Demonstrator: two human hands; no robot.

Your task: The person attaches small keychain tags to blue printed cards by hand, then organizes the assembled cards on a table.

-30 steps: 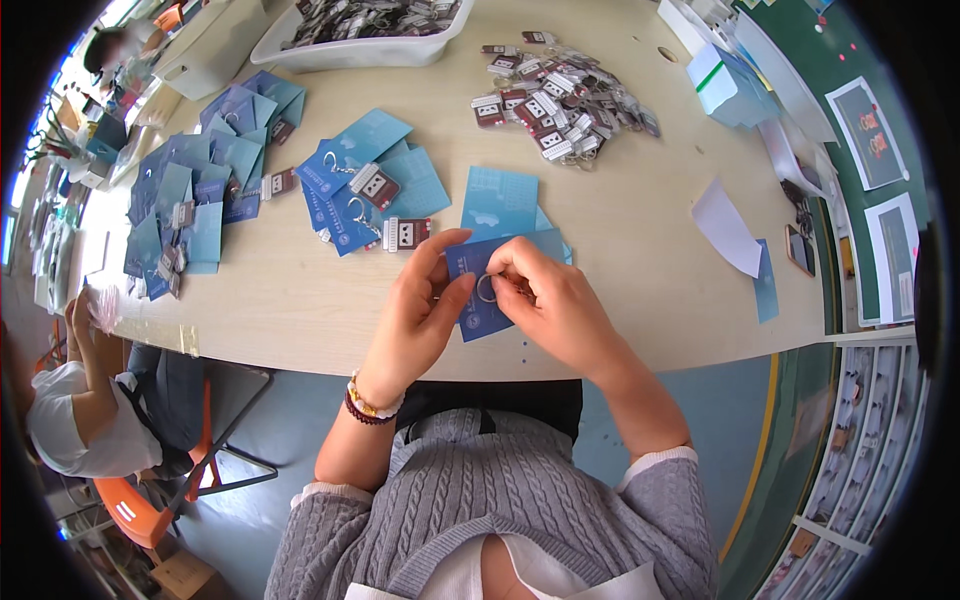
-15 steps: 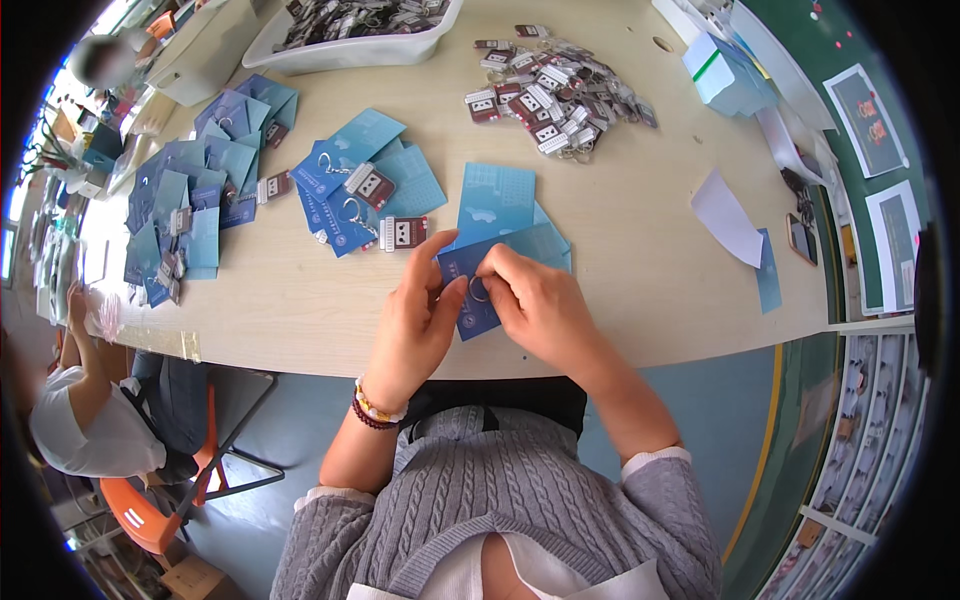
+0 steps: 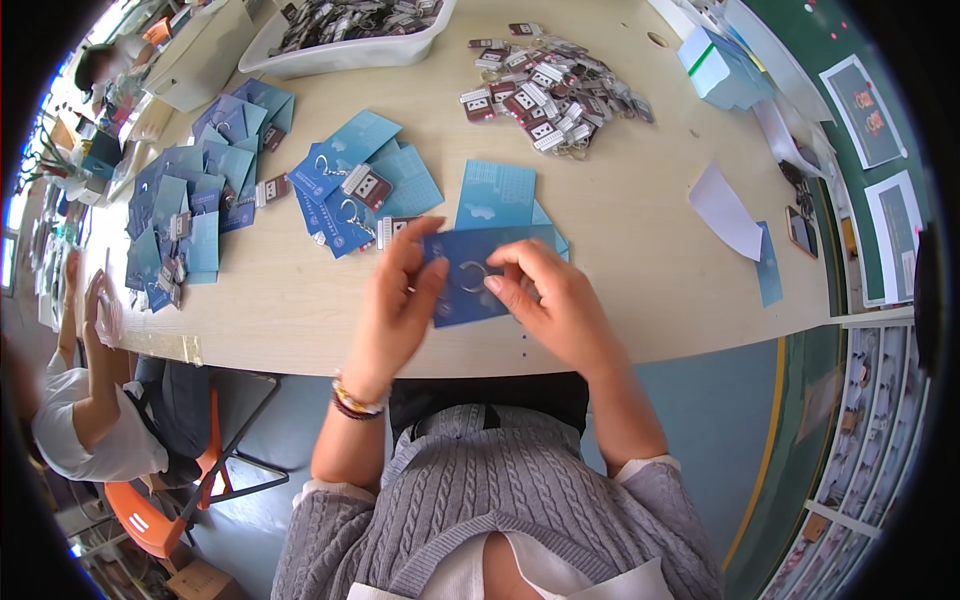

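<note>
My left hand [image 3: 400, 300] pinches the left edge of a dark blue card [image 3: 465, 312] between thumb and fingers, holding it above the table's near edge. A silver split ring [image 3: 470, 279] shows against the card's middle. My right hand [image 3: 555, 300] is closed, thumb and forefinger pinched at the ring's right side; whether the ring passes through the card I cannot tell. Just beyond lie light blue cards [image 3: 497, 190]. A brown-and-white keychain [image 3: 388, 232] is partly covered by my left fingers. Left of it, blue cards with keychains [image 3: 368, 186] on them form a small pile.
Farther left spreads a bigger pile of carded keychains [image 3: 205, 190]. Loose keychains [image 3: 555, 95] are heaped at the far middle, beside a white bin [image 3: 350, 62] full of more. A white paper [image 3: 725, 212] and a phone [image 3: 801, 232] lie right. Another person [image 3: 95, 415] sits at left.
The blue card has turned to lie more level and its face shows more. My hands have drawn slightly apart, and the ring has shifted a little up and left with the card.
</note>
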